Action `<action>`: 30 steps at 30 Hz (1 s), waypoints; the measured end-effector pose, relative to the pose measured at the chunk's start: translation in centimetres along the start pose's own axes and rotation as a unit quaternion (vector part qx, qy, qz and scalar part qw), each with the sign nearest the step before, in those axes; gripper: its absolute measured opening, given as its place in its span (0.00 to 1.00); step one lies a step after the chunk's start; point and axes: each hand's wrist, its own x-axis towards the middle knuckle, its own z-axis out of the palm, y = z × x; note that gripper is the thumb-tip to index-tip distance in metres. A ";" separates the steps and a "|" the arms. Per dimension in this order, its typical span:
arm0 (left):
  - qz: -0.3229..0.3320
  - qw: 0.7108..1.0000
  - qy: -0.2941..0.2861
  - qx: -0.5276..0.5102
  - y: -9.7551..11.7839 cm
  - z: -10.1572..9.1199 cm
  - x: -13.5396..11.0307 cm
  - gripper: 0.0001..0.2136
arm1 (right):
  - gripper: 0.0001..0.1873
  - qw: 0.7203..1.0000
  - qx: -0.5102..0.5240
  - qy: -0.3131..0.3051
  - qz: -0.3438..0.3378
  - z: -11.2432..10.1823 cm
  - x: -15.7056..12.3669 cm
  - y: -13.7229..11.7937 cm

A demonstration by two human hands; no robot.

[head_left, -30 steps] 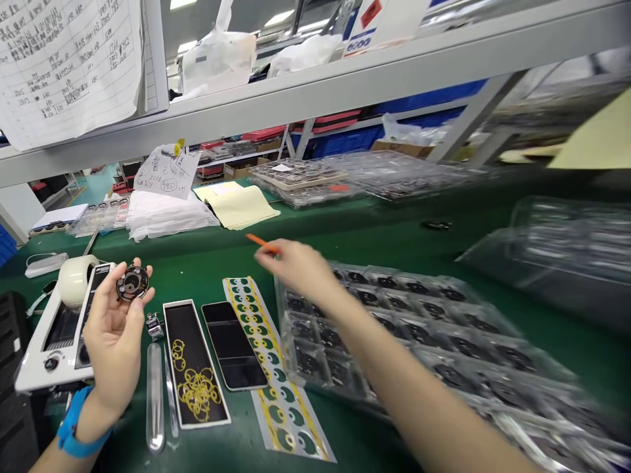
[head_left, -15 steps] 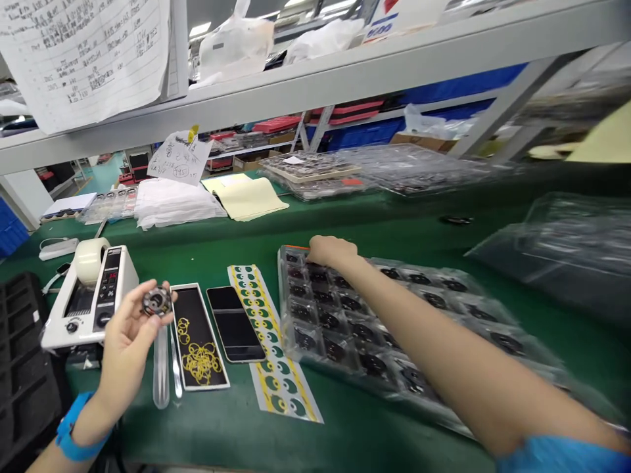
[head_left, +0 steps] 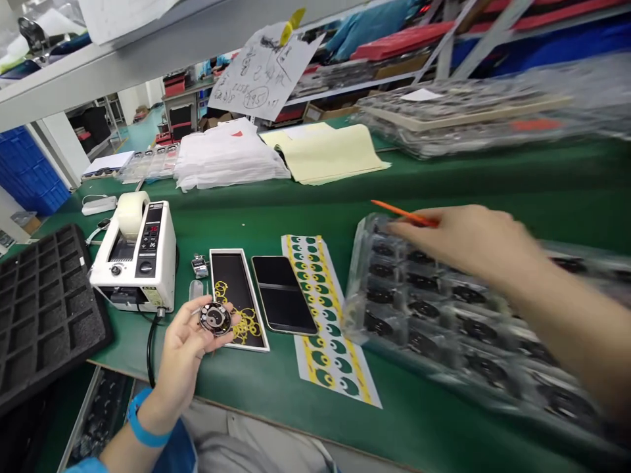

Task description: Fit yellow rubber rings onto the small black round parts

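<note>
My left hand (head_left: 185,348) is closed around the edge of a small round electronic part (head_left: 215,318), dark with a silvery centre, held over the lower left of a white-rimmed tray (head_left: 267,349). That tray has thin yellow rings (head_left: 246,322) in it. My right hand (head_left: 473,240), blurred, is closed on a thin orange pointed stick (head_left: 405,213), its tip pointing left. Below this hand is a clear plastic blister tray (head_left: 352,289) with dark round parts in its pockets. A sheet of yellow-and-green stickers (head_left: 340,341) lies left of the blister tray.
A white tape dispenser (head_left: 135,256) stands left, beside a black compartment tray (head_left: 44,315). A phone (head_left: 284,295) lies between the yellow-ring tray and the stickers. Behind are white sheets (head_left: 227,157), yellow paper (head_left: 335,154) and stacked plastic trays (head_left: 463,112). A shelf rail (head_left: 148,62) crosses above.
The view has swung left and closer. My right hand has lifted the orange stick from the blister tray's far left corner. My left hand still holds the round part, now nearer the yellow rings.
</note>
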 end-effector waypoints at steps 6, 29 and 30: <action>-0.009 0.998 -0.059 -0.018 -2.2 0.5 0.2 0.16 | 0.23 0.884 0.379 -0.114 -0.247 0.2 -13.6 -1.6; 0.038 0.989 -0.086 0.115 -3.3 0.9 -1.6 0.16 | 0.08 0.846 0.500 -0.137 -0.123 3.6 -21.0 -5.0; 0.038 0.989 -0.087 0.111 -3.3 0.9 -1.5 0.16 | 0.08 0.849 0.497 -0.125 -0.128 3.6 -21.1 -5.0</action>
